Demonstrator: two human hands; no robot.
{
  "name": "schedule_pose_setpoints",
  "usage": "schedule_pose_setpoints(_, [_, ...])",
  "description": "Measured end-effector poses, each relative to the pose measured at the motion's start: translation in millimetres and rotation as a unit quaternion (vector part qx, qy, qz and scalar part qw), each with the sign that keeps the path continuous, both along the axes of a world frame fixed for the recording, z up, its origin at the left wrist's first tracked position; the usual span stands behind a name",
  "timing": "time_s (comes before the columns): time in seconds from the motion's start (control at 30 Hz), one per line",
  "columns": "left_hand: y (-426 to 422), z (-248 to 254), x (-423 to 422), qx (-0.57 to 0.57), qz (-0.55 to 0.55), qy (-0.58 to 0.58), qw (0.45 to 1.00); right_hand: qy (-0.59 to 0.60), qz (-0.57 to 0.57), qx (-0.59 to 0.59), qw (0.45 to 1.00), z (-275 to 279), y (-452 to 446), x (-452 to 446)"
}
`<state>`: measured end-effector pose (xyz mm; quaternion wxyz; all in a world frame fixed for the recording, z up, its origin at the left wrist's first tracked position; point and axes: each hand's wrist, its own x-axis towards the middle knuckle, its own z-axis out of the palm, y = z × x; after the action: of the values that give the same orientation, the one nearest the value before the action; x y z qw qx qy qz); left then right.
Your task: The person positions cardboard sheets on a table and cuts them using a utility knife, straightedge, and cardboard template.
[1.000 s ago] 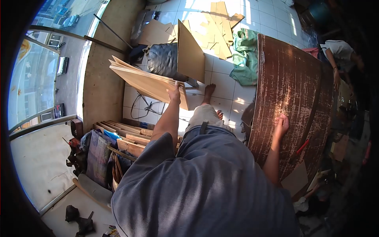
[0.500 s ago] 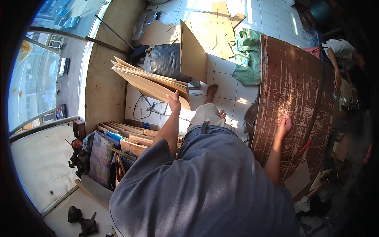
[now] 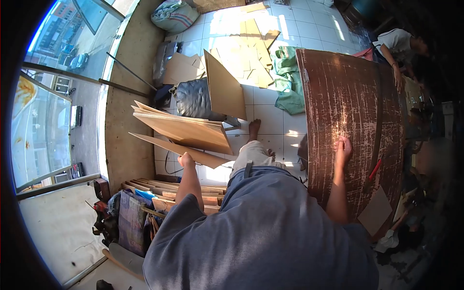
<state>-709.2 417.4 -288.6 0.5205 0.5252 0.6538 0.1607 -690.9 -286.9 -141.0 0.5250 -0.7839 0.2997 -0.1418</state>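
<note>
My left hand (image 3: 184, 159) is closed on the edge of a thin brown cardboard sheet (image 3: 169, 147), which stands apart from the stack of similar sheets (image 3: 183, 128) just beyond it. Another large sheet (image 3: 224, 89) stands upright past the stack, against a dark grey padded bundle (image 3: 192, 98). Over the scratched brown tabletop (image 3: 355, 101) is my right hand (image 3: 343, 146), its fingers curled together; whether anything small is in them I cannot make out. A red tool or pen (image 3: 375, 170) and a grey-brown flat piece (image 3: 375, 211) lie on the tabletop near that forearm.
Boards stand in a row (image 3: 179, 188) at my left. Loose cardboard pieces (image 3: 251, 53) and a green cloth (image 3: 289, 79) lie on the tiled floor. A stuffed sack (image 3: 175, 17) sits by the wall. Another person's arm (image 3: 392, 63) reaches to the table's far right edge.
My left hand has moved from the stack toward me, drawing one sheet away from it. The view has shifted slightly. My right hand stays at the tabletop with fingers curled.
</note>
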Motion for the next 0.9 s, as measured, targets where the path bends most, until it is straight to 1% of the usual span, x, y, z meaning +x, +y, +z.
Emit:
schedule_pose_setpoints(0.03, [8.5, 0.6, -4.6, -0.030, -0.041, -0.047, 0.998, 0.003, 0.010, -0.010, 1.000, 10.0, 5.0, 0.8])
schedule_pose_setpoints(0.07, [15.0, 1.9, -7.4, -0.060, -0.082, -0.093, 0.990, -0.001, 0.006, 0.006, 1.000, 11.3, 5.7, 1.4])
schedule_pose_setpoints(0.13, [33.0, -13.7, -2.8, -0.046, 0.012, 0.031, 0.998, -0.001, 0.009, 0.012, 1.000, 10.5, 5.5, 1.9])
schedule_pose_setpoints(0.17, [32.3, -8.4, -9.3, 0.005, 0.003, 0.041, 0.999, -0.005, -0.004, 0.036, 0.999, 8.9, 7.1, 2.2])
schedule_pose_setpoints(0.2, [30.9, -1.7, -15.5, 0.056, -0.006, 0.053, 0.997, -0.008, -0.004, 0.037, 0.999, 4.2, 5.2, 2.3])
schedule_pose_setpoints(0.23, [31.9, 12.0, -21.7, 0.074, -0.009, 0.045, 0.996, -0.014, -0.001, 0.036, 0.999, 0.7, 3.5, 2.7])
schedule_pose_setpoints(0.3, [35.5, 56.5, -36.0, 0.065, -0.043, -0.029, 0.997, -0.022, -0.006, 0.038, 0.999, -4.5, 2.2, 0.7])
schedule_pose_setpoints(0.37, [45.6, 93.4, -49.7, 0.059, -0.084, -0.085, 0.991, -0.031, 0.015, 0.066, 0.997, -5.2, 1.2, 0.3])
schedule_pose_setpoints(0.4, [54.1, 112.2, -56.6, 0.071, -0.107, -0.093, 0.987, -0.035, 0.009, 0.070, 0.997, -5.6, 0.9, 0.4])
schedule_pose_setpoints(0.47, [77.1, 135.7, -66.2, 0.159, -0.160, -0.045, 0.973, -0.031, 0.016, 0.071, 0.997, -5.3, 3.2, 2.1])
schedule_pose_setpoints(0.53, [96.0, 165.6, -73.8, 0.144, -0.165, -0.110, 0.970, -0.034, 0.019, 0.083, 0.996, -6.2, 2.3, 4.4])
schedule_pose_setpoints(0.6, [105.2, 214.9, -76.6, 0.167, -0.172, -0.080, 0.968, -0.035, 0.021, 0.092, 0.995, -7.1, 0.6, 5.5])
schedule_pose_setpoints(0.67, [157.5, 231.1, -93.5, 0.159, -0.236, -0.202, 0.937, -0.025, 0.029, 0.103, 0.994, -5.8, 0.2, 8.5])
schedule_pose_setpoints(0.73, [158.4, 289.1, -95.5, 0.244, -0.323, -0.149, 0.902, -0.012, 0.029, 0.107, 0.994, -2.8, -3.6, 9.4])
schedule_pose_setpoints(0.8, [148.0, 351.5, -93.1, 0.263, -0.317, -0.167, 0.896, 0.021, 0.040, 0.114, 0.992, 0.0, -2.7, 15.1])
schedule_pose_setpoints(0.9, [128.5, 419.7, -87.0, 0.288, -0.314, -0.199, 0.882, 0.005, 0.068, 0.130, 0.989, -11.0, -6.1, 19.4])
